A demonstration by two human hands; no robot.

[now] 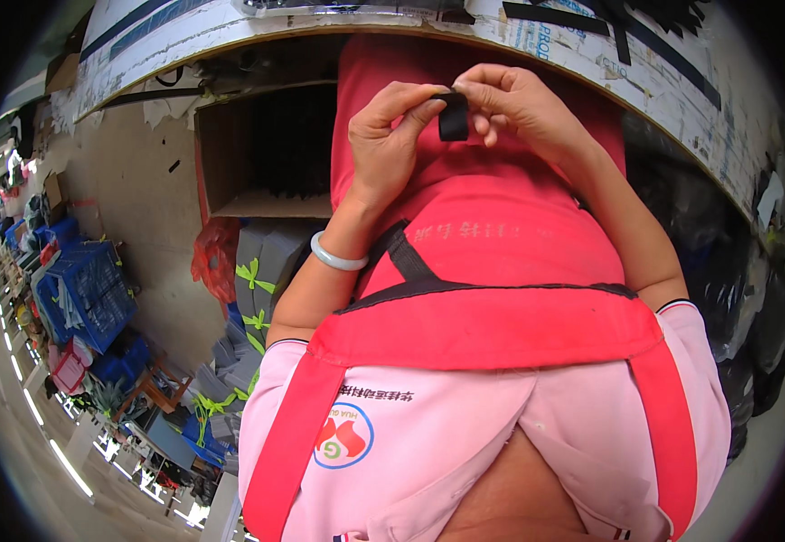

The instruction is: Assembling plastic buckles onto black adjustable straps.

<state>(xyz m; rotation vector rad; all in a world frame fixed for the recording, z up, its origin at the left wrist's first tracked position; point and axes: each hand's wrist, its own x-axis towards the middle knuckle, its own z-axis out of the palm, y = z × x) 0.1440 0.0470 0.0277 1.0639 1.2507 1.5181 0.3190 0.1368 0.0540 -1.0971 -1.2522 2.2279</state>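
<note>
Black strap (453,122): one short piece is hanging between the two hands, its long axis running from the fingertips toward the body.
Left hand (388,131): thumb and forefinger are closing on the strap's upper left corner.
Right hand (521,107): fingertips are pinching near its top end, other fingers curling loosely; neither hand is sitting clearly nearer.
Counts: one red apron (519,194) is lying beneath, one pale bracelet (339,261) is circling the left wrist, one carton (275,204) is standing leftward.
</note>
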